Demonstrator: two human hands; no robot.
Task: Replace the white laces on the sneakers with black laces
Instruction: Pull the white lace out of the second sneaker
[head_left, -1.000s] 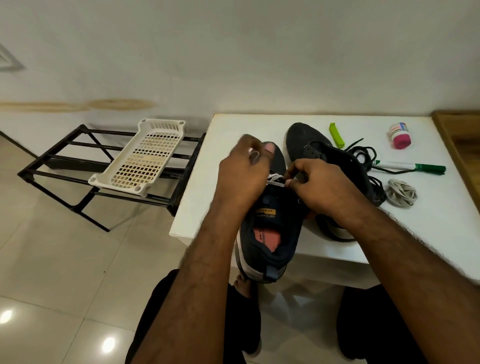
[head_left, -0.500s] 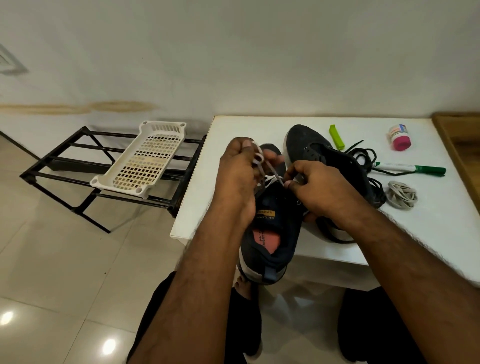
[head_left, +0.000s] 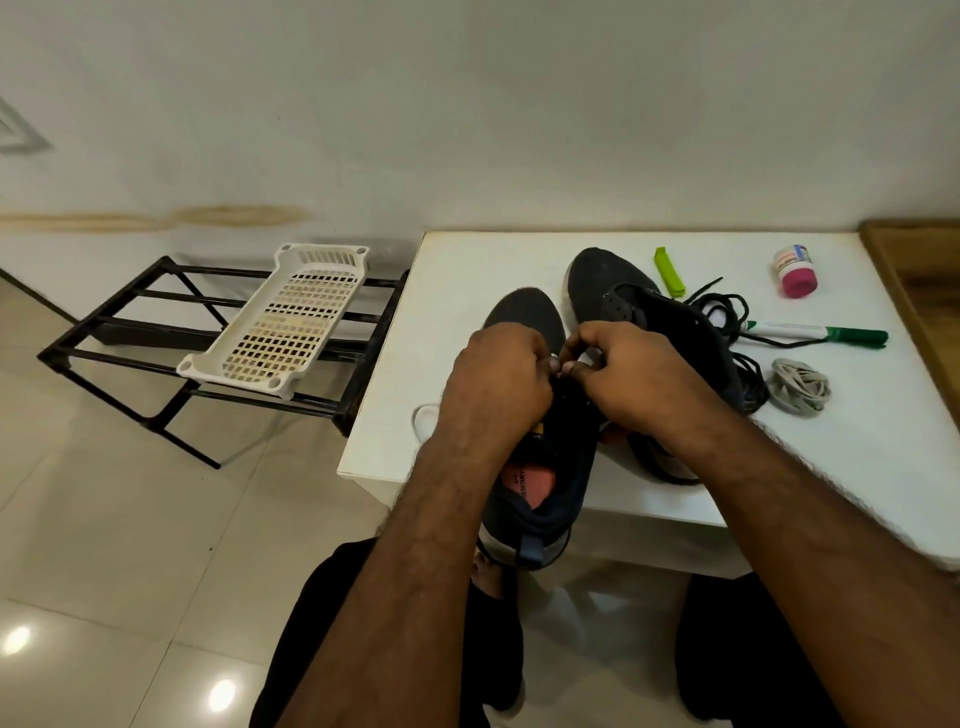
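Near dark grey mesh sneaker (head_left: 524, 317) sits at the front edge of the white worktop (head_left: 467, 270), heel hanging over the edge toward me, pink insole showing. My left hand (head_left: 498, 387) and right hand (head_left: 636, 379) meet over its eyelets, fingers curled, both grips closed tight and pinching the white lace (head_left: 555, 361) between the fingertips. Only a short bit of lace shows between the thumbs. A white loop (head_left: 423, 418) pokes out from under my left wrist onto the worktop; can't tell for sure that it's the same lace.

Second dark grey sneaker (head_left: 608, 286) lies just beside the first, to its right, partly under my right hand, eyelets bare. Loose black laces (head_left: 727, 312) are tangled against its far side. A coiled greyish-white lace bundle (head_left: 797, 387) lies near them, apart from the shoe.

Further back on the worktop: lime green plastic clip (head_left: 669, 271), green-capped white marker (head_left: 815, 332) with the black lace running under it, small white bottle with pink cap (head_left: 795, 270) lying on its side.

Containers: white perforated plastic tray (head_left: 280, 325) rests across a black metal rack (head_left: 104, 338) on the tiled floor, left of the worktop. Nothing visible in the tray.
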